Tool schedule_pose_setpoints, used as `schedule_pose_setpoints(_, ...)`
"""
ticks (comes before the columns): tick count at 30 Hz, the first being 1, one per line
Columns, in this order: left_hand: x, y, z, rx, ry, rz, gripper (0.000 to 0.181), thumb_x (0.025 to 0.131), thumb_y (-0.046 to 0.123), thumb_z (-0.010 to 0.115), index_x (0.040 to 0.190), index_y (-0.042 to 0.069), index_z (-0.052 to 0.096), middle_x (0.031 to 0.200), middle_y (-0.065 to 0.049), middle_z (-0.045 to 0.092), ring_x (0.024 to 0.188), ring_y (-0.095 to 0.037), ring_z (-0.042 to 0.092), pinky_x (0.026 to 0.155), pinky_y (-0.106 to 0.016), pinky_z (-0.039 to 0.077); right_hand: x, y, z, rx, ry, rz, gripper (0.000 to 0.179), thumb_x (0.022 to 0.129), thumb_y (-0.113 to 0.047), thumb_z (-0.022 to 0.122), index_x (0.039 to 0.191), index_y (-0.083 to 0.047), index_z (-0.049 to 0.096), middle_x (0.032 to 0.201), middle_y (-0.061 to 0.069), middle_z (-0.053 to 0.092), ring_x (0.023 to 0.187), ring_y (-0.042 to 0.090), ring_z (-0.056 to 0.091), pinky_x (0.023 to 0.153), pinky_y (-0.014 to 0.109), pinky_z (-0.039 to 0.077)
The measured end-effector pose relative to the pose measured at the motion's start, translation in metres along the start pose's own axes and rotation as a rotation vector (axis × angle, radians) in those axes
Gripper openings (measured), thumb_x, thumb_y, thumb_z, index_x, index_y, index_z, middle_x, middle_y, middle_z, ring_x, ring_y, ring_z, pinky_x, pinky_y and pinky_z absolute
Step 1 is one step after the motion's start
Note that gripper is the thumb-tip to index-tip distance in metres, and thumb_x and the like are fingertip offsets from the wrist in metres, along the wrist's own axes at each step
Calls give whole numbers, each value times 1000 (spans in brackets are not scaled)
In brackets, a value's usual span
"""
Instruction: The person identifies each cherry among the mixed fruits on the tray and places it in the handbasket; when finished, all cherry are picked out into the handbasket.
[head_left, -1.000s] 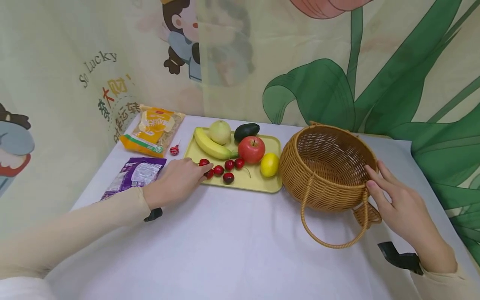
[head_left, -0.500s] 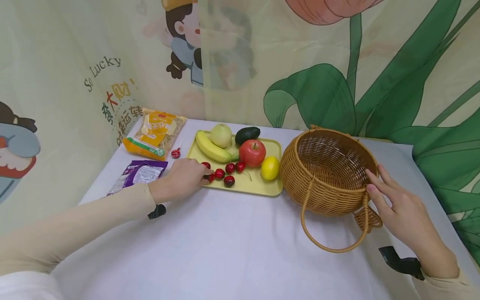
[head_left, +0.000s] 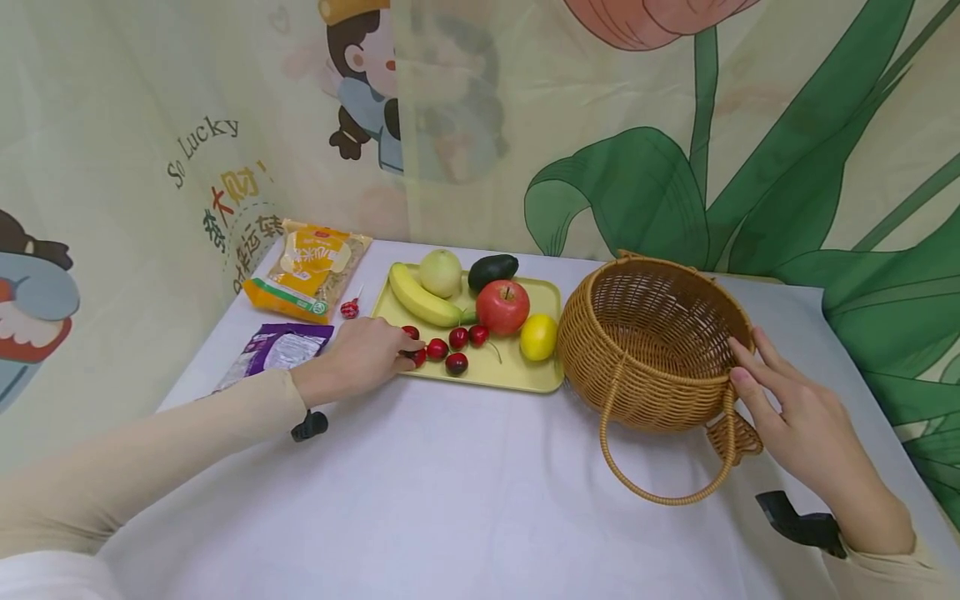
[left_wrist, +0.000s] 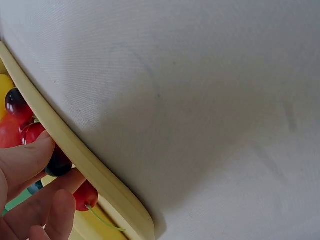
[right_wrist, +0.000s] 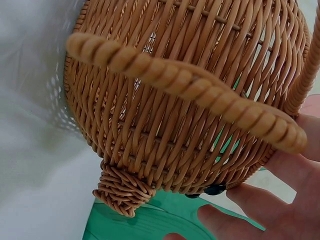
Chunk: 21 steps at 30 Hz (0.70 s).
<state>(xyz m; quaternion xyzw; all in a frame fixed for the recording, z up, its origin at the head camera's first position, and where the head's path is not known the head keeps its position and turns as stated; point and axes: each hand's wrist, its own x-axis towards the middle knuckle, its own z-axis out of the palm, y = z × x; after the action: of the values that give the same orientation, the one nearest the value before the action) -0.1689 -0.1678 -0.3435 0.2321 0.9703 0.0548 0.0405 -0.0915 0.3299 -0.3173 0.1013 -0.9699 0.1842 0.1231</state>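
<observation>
At the left end of the yellow tray, my left hand pinches a dark red cherry between thumb and fingers. It is mostly hidden by the fingers in the head view. Several other cherries lie close by on the tray. Beside them rest a banana, a red apple, a lemon, a pale green round fruit and an avocado. My right hand holds the rim of a wicker basket, fingertips over the inner side and thumb near the handle.
An orange food bag and a purple bag lie left of the tray, with a small red wrapped lollipop between. The basket's looped handle hangs toward the front. A printed cloth hangs behind the white table.
My left fingers have drawn in around the cherry at the tray's left edge. The right hand and basket stay in place; the head view has shifted slightly.
</observation>
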Motion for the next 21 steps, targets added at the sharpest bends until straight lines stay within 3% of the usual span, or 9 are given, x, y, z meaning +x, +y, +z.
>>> schedule_pose_setpoints(8,-3,-2,0,-20,10,14,34,92,28,77,124,17,76,58,4,59,53,-14,40,49,-25,29,0,-1,0,11,13,-9,48,110,-28,47,156,-13,44,164,25,30,123,70,44,89,84,35)
schedule_pose_setpoints(11,-6,-4,-1,-36,9,8,35,93,27,77,126,17,76,69,1,70,55,-13,44,51,-25,30,0,-1,0,7,22,-18,48,110,-28,48,155,-12,45,163,25,31,122,70,45,88,84,36)
schedule_pose_setpoints(15,-13,-8,-6,-76,24,1,38,92,27,78,128,18,74,95,-6,81,58,-13,46,54,-25,29,0,-1,1,5,21,-17,48,110,-28,48,155,-11,45,163,25,31,121,71,46,88,83,36)
schedule_pose_setpoints(19,-20,-14,-14,-69,63,39,40,89,30,80,128,21,74,75,-4,75,55,-13,40,54,-25,26,0,-1,1,5,10,-3,49,110,-29,47,155,-11,45,164,26,29,121,71,45,89,84,35)
schedule_pose_setpoints(21,-24,-18,-19,-37,81,71,40,88,31,81,127,24,75,60,1,61,55,-12,37,54,-24,27,0,-1,1,4,5,3,49,110,-30,47,155,-12,44,164,25,28,122,71,45,89,84,35)
